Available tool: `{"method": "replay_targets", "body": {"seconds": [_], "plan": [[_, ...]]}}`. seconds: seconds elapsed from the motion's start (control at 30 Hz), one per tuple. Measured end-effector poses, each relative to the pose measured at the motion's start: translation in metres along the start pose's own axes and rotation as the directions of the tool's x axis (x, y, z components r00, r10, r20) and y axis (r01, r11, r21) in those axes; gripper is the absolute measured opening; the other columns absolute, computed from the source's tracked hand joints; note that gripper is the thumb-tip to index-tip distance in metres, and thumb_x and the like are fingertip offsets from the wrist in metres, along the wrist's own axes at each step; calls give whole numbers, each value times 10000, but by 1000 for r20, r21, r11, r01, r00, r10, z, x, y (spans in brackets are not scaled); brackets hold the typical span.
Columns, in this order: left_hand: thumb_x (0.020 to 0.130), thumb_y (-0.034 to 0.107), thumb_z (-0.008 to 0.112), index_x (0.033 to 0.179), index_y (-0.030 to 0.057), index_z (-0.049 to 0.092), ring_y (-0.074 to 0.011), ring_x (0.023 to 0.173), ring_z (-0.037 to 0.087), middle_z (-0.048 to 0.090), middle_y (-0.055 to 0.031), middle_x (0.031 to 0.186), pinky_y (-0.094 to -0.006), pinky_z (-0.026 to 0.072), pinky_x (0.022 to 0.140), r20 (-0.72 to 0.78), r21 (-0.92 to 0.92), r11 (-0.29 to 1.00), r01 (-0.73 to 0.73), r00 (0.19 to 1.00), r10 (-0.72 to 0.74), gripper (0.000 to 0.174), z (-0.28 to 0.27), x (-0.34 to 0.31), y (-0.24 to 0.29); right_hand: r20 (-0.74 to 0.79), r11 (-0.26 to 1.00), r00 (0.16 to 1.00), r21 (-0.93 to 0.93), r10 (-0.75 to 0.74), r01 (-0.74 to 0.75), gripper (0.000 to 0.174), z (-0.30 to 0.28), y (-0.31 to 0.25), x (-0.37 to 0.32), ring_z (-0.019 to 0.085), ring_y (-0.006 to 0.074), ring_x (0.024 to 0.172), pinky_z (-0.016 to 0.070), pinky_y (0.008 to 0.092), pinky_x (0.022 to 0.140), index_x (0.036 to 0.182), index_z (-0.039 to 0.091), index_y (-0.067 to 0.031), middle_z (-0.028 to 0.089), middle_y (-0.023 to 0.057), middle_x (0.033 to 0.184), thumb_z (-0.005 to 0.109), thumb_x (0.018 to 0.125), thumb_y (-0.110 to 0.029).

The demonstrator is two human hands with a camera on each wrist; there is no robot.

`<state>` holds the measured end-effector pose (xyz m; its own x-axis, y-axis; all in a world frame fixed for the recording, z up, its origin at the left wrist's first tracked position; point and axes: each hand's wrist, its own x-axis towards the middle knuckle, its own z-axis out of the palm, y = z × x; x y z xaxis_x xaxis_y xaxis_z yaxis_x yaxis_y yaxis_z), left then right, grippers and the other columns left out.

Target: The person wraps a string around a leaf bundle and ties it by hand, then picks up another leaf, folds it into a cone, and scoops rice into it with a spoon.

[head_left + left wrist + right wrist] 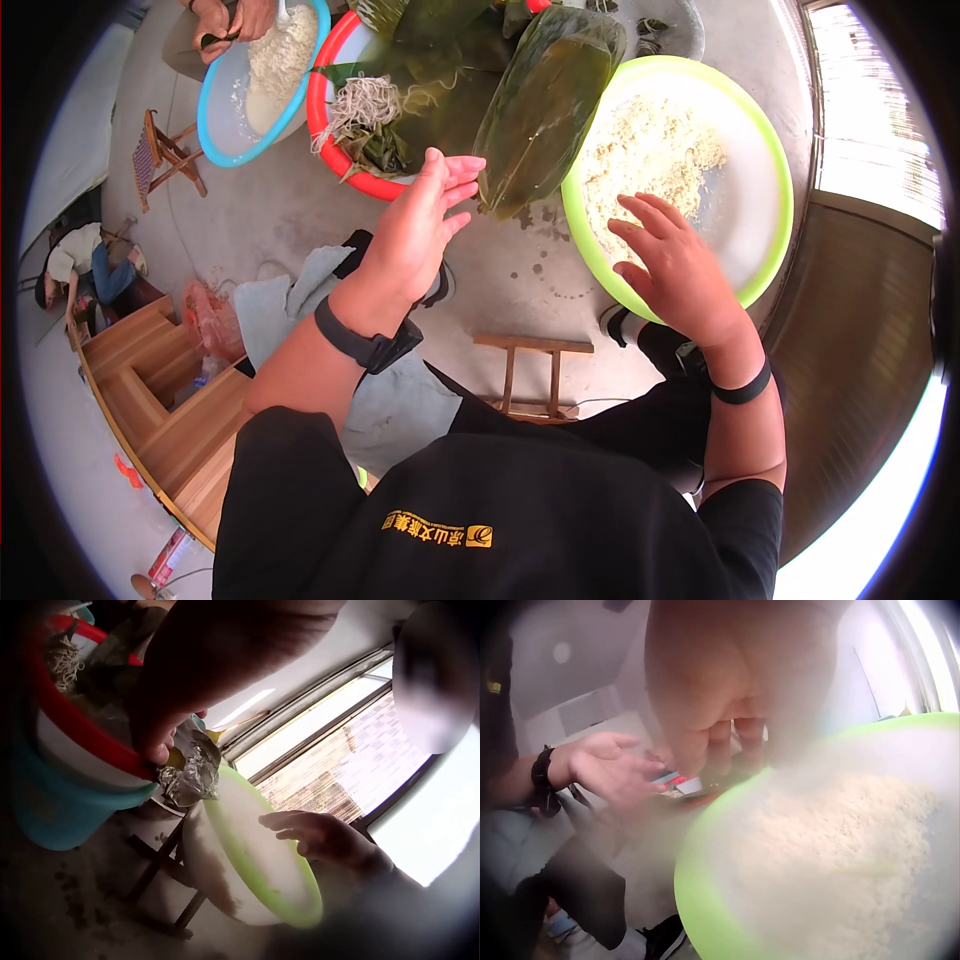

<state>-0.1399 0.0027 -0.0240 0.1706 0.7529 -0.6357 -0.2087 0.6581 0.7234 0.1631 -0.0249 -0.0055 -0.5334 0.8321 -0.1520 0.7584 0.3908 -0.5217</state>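
My left hand (pixel 415 225) is held with its fingers extended, fingertips right at the edge of a broad, wet green leaf (pixel 550 110). The leaf hangs over the side of a red-rimmed basin (pixel 317 115), which holds more leaves and a bundle of pale strings (pixel 362 105). In the right wrist view, the left hand's palm (pixel 607 765) is turned up. My right hand (pixel 680 265) hovers over the near side of a green-rimmed basin (pixel 778 200), its fingers loosely spread and holding nothing. Pale rice-like grains (pixel 650 150) lie in that basin.
Another person's hands (pixel 235 20) work beside a blue-rimmed basin (pixel 215 140) of white grains. A small wooden stool (pixel 532 345) stands between my legs. A wooden shelf unit (pixel 150 390) and a folding stool (pixel 160 160) are at the left, a brown panel (pixel 860 370) at the right.
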Motion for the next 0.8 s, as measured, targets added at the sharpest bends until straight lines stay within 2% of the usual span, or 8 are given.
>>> {"method": "replay_targets", "body": {"seconds": [0.33, 0.4, 0.47, 0.53, 0.6, 0.67, 0.7, 0.8], "plan": [[1055, 567, 391, 1286, 131, 572, -202, 1285, 435, 532, -25, 1379, -440, 322, 1091, 38, -13, 994, -108, 993, 109, 525, 6, -15, -9, -21, 991, 994, -83, -104, 102, 461, -4, -51, -2, 523, 371, 1281, 486, 441, 1038, 1223, 644, -56, 556, 178, 1372, 766, 780, -89], [1055, 567, 387, 1281, 120, 572, -204, 1285, 432, 530, -35, 1366, -451, 326, 1087, 56, 45, 987, -155, 987, 152, 533, 11, -15, -13, -86, 999, 996, -26, -26, 24, 592, 2, -66, 3, 516, 394, 1287, 463, 465, 1059, 1357, 540, -61, 440, 207, 1489, 748, 803, -82], [1055, 563, 390, 1269, 103, 573, -207, 1250, 447, 530, -52, 1353, -418, 339, 1081, 52, 87, 973, -215, 976, 211, 539, 19, -14, -17, -261, 996, 965, 67, -32, 51, 641, 14, -68, 10, 488, 425, 1318, 443, 468, 1082, 1432, 465, -57, 382, 237, 1530, 721, 845, -85], [1054, 564, 392, 1248, 81, 573, -203, 1221, 449, 526, -70, 1349, -379, 356, 1059, 101, 118, 946, -301, 952, 290, 551, 23, -10, -17, -395, 996, 915, 3, -86, 94, 599, 18, -77, 16, 400, 455, 1394, 356, 483, 1147, 1517, 341, -26, 349, 271, 1546, 575, 1000, -219], [1060, 483, 427, 1202, 29, 594, -202, 1101, 521, 601, -91, 1225, -351, 419, 985, 104, 133, 948, -288, 956, 276, 504, 29, -23, -6, -494, 971, 864, 145, -97, 192, 623, 20, -95, 21, 382, 441, 1409, 305, 491, 1172, 1546, 307, -33, 334, 273, 1555, 440, 1055, -392], [1062, 429, 441, 1178, 7, 606, -201, 1044, 557, 637, -104, 1137, -352, 446, 947, 157, 169, 930, -328, 940, 303, 467, 31, -33, 6, -568, 961, 807, 99, -160, 260, 667, 21, -121, 28, 375, 435, 1416, 290, 496, 1175, 1561, 291, -45, 329, 269, 1561, 381, 1054, -469], [1026, 385, 520, 1150, -16, 614, -244, 1014, 617, 670, -138, 1072, -362, 478, 917, 110, 70, 936, -346, 935, 338, 431, 40, -23, -6, -596, 953, 780, 75, -193, 294, 691, 21, -134, 32, 371, 432, 1419, 282, 499, 1177, 1569, 283, -52, 326, 267, 1564, 352, 1054, -508], [932, 379, 612, 1161, -34, 600, -369, 1034, 646, 642, -237, 1151, -430, 511, 909, 131, 335, 766, -549, 832, 539, 472, 51, 1, -39, -663, 916, 699, 49, -269, 399, 721, 17, -177, 51, 369, 426, 1422, 277, 509, 1175, 1579, 274, -71, 327, 261, 1566, 364, 1040, -540]]}}
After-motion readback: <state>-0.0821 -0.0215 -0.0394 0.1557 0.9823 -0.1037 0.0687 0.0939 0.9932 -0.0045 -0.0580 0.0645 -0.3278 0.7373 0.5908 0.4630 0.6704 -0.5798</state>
